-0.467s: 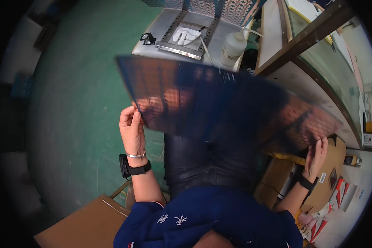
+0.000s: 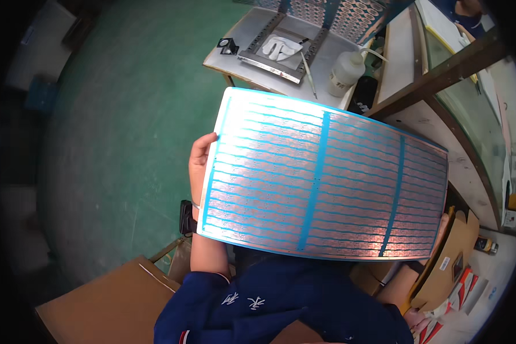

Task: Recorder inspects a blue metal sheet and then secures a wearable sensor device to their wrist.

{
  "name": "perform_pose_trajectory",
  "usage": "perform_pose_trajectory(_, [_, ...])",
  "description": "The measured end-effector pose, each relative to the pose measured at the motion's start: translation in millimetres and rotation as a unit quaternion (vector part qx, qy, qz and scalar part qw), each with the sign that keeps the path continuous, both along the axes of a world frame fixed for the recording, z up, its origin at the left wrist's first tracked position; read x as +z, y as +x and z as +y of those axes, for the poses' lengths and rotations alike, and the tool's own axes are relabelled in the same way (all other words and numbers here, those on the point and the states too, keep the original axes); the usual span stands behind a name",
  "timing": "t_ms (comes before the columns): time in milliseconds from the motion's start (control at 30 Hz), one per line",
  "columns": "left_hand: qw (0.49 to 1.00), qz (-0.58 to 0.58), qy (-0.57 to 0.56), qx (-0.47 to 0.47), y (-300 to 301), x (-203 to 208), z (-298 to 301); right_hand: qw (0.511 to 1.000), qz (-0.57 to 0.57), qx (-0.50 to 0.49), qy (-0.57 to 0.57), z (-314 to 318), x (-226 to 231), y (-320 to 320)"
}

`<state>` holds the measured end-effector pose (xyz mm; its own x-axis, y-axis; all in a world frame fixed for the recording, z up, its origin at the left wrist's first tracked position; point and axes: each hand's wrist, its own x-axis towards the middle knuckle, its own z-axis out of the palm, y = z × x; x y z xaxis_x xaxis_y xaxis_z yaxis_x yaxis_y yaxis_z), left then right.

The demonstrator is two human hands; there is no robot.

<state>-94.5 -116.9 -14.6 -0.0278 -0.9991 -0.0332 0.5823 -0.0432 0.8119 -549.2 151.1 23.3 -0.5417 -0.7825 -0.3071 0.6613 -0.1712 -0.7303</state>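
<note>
In front of my body I hold a large thin circuit board panel (image 2: 355, 178), copper coloured with blue rows across it and two broad blue bands. Light glares off its upper left part. My left hand (image 2: 199, 153) is closed on the left edge, the fingers partly behind the panel. At the lower right edge my right hand (image 2: 440, 232) grips the panel, most of its fingers hidden by the board. The panel covers my lap.
Beyond the panel, a grey table (image 2: 235, 57) bears a metal frame (image 2: 272, 66) with a white glove (image 2: 281, 48), a black magnifier (image 2: 228, 46) and a squeeze bottle (image 2: 346, 73). Framed glass (image 2: 470, 109) stands at right. Cardboard (image 2: 114, 304) lies lower left; a cardboard box (image 2: 450, 261) stands lower right.
The panel has swung from a dark, blurred, foreshortened view to show its bright copper and blue face. Both hands have shifted with it, the right one now mostly behind its edge.
</note>
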Motion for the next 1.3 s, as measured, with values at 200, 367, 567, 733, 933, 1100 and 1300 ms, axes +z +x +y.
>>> perform_pose_trajectory(200, [0.998, 0.035, 0.023, -0.052, -8, -1, 0, 0.997, -0.002, -0.056, 0.049, -9, 3, 14])
perform_pose_trajectory(367, [0.997, 0.048, 0.023, -0.060, -4, -3, 0, 0.968, 0.186, -0.116, 0.124, -7, -3, 18])
perform_pose_trajectory(567, [0.991, 0.054, 0.059, -0.110, 12, 9, -6, 0.974, 0.165, -0.147, 0.046, 0, -14, 12])
perform_pose_trajectory(733, [0.985, -0.044, 0.037, -0.162, 40, 0, -11, 0.979, 0.198, -0.033, -0.024, -5, -13, 10])
perform_pose_trajectory(933, [0.957, -0.244, 0.074, -0.140, 44, -7, -21, 0.978, 0.205, 0.002, -0.048, -15, -3, 19])
perform_pose_trajectory(1100, [0.955, -0.262, 0.084, -0.111, 44, -29, -29, 0.975, 0.222, 0.012, -0.023, -43, 9, 48])
perform_pose_trajectory(1300, [0.953, -0.286, 0.082, -0.058, 34, -66, -38, 0.973, 0.215, 0.078, 0.032, -67, 16, 70])
